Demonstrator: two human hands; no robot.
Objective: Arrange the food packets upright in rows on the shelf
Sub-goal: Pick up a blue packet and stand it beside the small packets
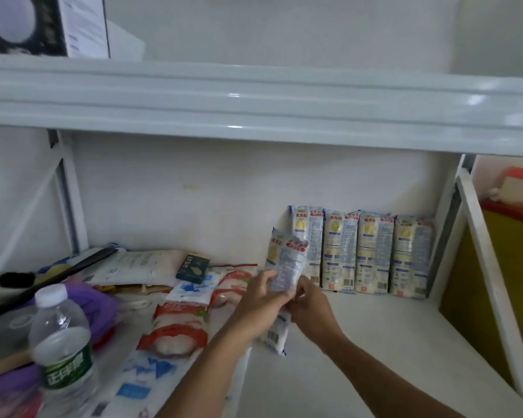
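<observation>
White shelf (375, 342), partly stocked: 4 noodle packets (360, 251) stand upright in a row against the back wall. Left hand (260, 300) and right hand (310, 309) each grip a fifth packet (287, 267) just left of the row. Red-and-white packets (178, 327) lie flat, unsorted.

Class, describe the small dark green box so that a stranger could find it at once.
Start at the white shelf and look left to the heap of flat packets. The small dark green box rests tilted on top, by the back wall. It is the only dark carton among pale packets.
</observation>
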